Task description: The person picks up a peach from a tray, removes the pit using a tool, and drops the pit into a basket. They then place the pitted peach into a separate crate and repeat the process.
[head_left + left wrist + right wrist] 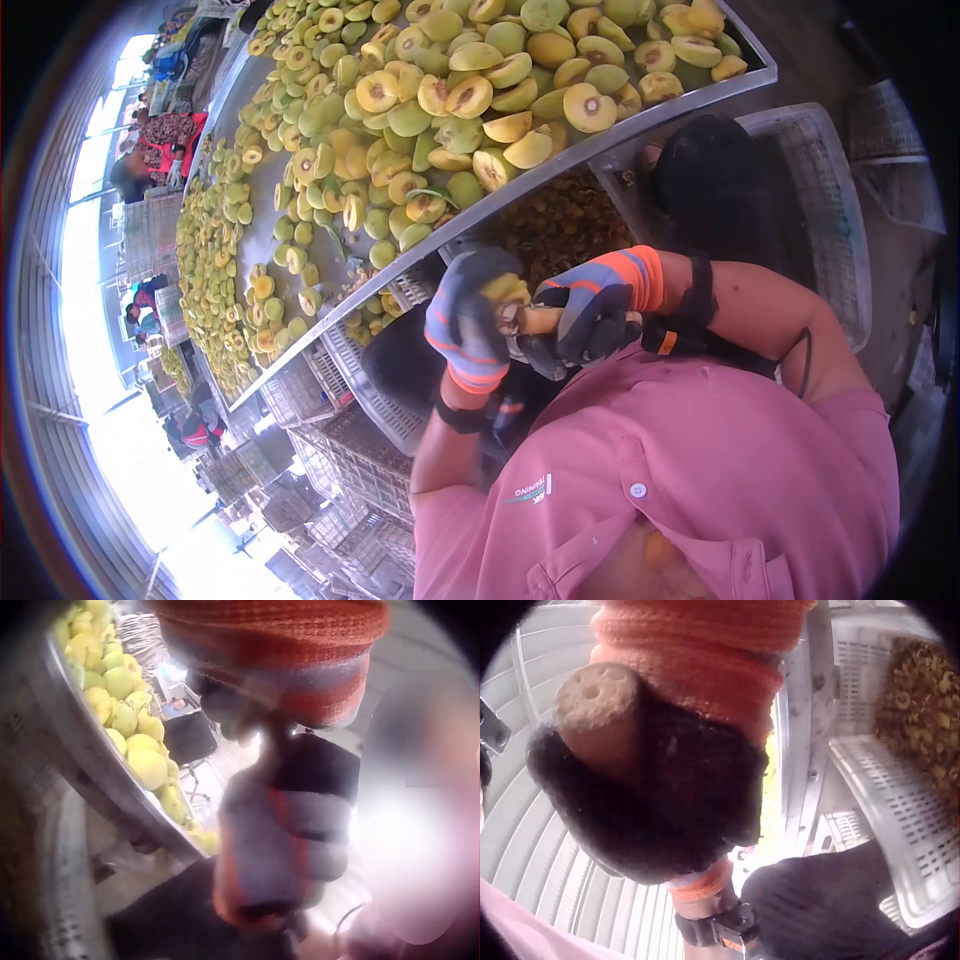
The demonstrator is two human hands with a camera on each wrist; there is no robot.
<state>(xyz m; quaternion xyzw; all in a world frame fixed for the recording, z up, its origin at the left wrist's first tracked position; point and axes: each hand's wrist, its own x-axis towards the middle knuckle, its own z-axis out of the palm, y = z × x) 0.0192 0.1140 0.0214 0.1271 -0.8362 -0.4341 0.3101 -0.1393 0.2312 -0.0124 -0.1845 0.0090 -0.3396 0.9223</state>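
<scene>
My left hand (468, 322), in a striped knit glove with dark fingers, grips a yellow-green stone-fruit half (507, 289) in front of my chest. Close against it, my right hand (597, 315) in a matching glove with an orange cuff holds a wooden-handled tool (541, 320). The round end of the handle (596, 697) sticks out of the dark glove in the right wrist view. The tool's working end is hidden between the two hands. Many cut fruit halves (470, 97), some with brown pit hollows, cover the metal table beyond my hands.
A raised metal rim (640, 123) edges the table. Below it stands a crate of brown-yellow scraps (922, 712). White plastic crates (835, 200) are by my legs, and stacked crates (350, 465) stand to the left. Other people (165, 150) are farther off along the left.
</scene>
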